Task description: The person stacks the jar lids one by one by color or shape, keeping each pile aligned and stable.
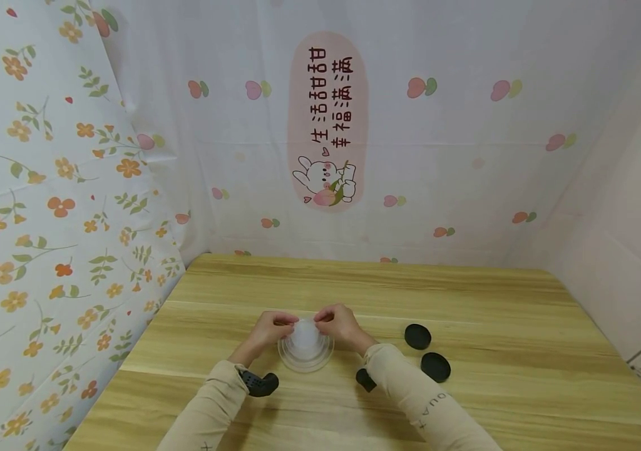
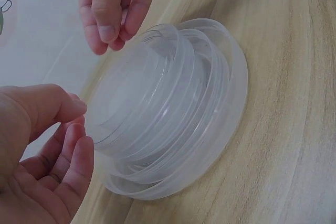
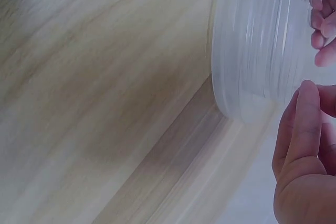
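Observation:
A stepped stack of translucent round plastic lids (image 1: 305, 361) stands on the wooden table, widest at the bottom and narrowest at the top. The top lid (image 2: 123, 90) is milky and see-through. On its left side my left hand (image 1: 271, 329) pinches the rim between thumb and fingers. Opposite, my right hand (image 1: 340, 323) pinches at the right side of the same rim, thumb and forefinger meeting in the right wrist view. Exact contact is hard to see through the clear plastic. The left wrist view shows the rings (image 2: 205, 145) nested one on another.
Two black round caps (image 1: 417, 336) lie to the right of my right hand on the wood-grain table (image 1: 501, 326). Dark wrist mounts (image 1: 258, 383) sit on both forearms, close above the tabletop. Printed cloth (image 1: 439, 150) hangs behind the table and along its left side.

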### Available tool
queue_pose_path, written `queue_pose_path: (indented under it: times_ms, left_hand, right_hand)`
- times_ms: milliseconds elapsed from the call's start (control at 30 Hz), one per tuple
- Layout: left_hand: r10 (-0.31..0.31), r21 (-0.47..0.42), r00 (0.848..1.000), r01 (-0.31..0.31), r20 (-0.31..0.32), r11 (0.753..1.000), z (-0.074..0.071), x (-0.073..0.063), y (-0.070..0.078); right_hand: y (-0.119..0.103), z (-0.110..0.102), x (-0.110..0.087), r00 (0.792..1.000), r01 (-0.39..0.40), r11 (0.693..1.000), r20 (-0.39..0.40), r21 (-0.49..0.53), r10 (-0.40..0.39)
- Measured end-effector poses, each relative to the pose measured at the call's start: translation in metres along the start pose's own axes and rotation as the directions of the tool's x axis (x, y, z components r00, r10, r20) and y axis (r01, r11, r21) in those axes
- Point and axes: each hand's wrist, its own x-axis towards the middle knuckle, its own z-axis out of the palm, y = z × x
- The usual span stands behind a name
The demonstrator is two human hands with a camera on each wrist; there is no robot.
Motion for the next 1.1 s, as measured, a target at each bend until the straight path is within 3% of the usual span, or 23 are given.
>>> queue_pose_path:
  times_ms: [300,500,667,800,867,933,1033,1100]
  left_hand:
    - [0.044,0.037,0.999,-0.045,0.019,0.998,0.003,0.004,0.011]
    - [0.105,0.021,0.991,-0.107,0.084,0.994,0.014,0.008,0.028]
    - [0.147,0.001,0.984,-0.148,0.105,0.989,0.025,0.011,0.039]
    - [0.202,-0.015,0.969,-0.202,0.141,0.979,0.039,0.014,0.042]
    - [0.254,-0.036,0.952,-0.252,0.171,0.967,0.047,0.021,0.035]
    - [0.259,-0.044,0.946,-0.255,0.196,0.966,0.055,0.022,0.038]
    - [0.230,-0.048,0.949,-0.225,0.216,0.973,0.066,0.024,0.045]
    - [0.179,-0.033,0.959,-0.176,0.222,0.984,0.073,0.020,0.057]
  right_hand:
    - [0.005,-0.019,-0.008,1.000,0.001,1.000,-0.016,0.005,-0.001]
    - [0.012,-0.044,-0.016,0.997,-0.065,0.992,-0.030,0.105,0.068]
    - [0.016,-0.068,-0.024,0.996,-0.063,0.990,-0.053,0.129,0.071]
    - [0.019,-0.087,-0.031,0.997,-0.060,0.989,-0.049,0.134,0.067]
    - [0.022,-0.095,-0.035,0.996,-0.061,0.990,-0.055,0.131,0.069]
    - [0.024,-0.102,-0.038,0.996,-0.058,0.990,-0.054,0.125,0.066]
    - [0.030,-0.113,-0.043,0.996,-0.058,0.993,-0.066,0.101,0.065]
    - [0.034,-0.119,-0.047,0.995,-0.067,0.995,-0.075,0.080,0.073]
